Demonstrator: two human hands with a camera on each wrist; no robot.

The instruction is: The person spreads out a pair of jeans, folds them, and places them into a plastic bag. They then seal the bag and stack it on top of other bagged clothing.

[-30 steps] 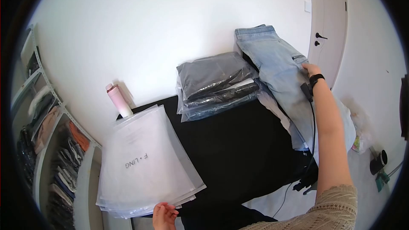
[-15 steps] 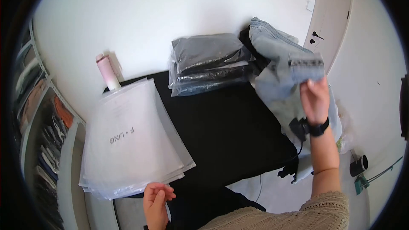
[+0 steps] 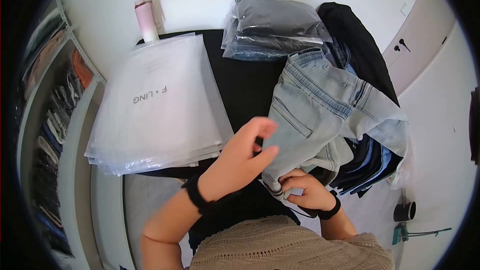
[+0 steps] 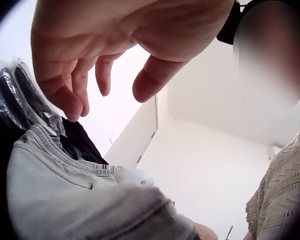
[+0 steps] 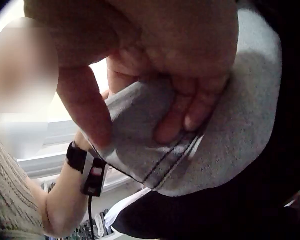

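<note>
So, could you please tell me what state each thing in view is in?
Light-blue jeans: rumpled, unbagged, one edge gripped
Right hand: pinching the jeans' edge
Left hand: fingers loosely bent, holding nothing
Printed plastic bags: stacked flat
Bagged clothes: folded, piled up
Pink-and-white bottle: upright, capped
Black garment: unbagged, lying beside the bagged clothes

- Behind the left fingers (image 4: 76, 104), a black wristband (image 3: 194, 196) bearing a small black box (image 5: 93, 186) with a pale window (image 5: 96, 171)
- A thin black cable (image 5: 90, 215) hanging from that box
- Behind the right fingers (image 5: 171, 129), another black wristband (image 3: 332, 208)
- Farther back from the fingers, a beige knit top (image 3: 285, 245) with rows of small holes
- Dark clothing (image 3: 220, 226) in front of that top
</note>
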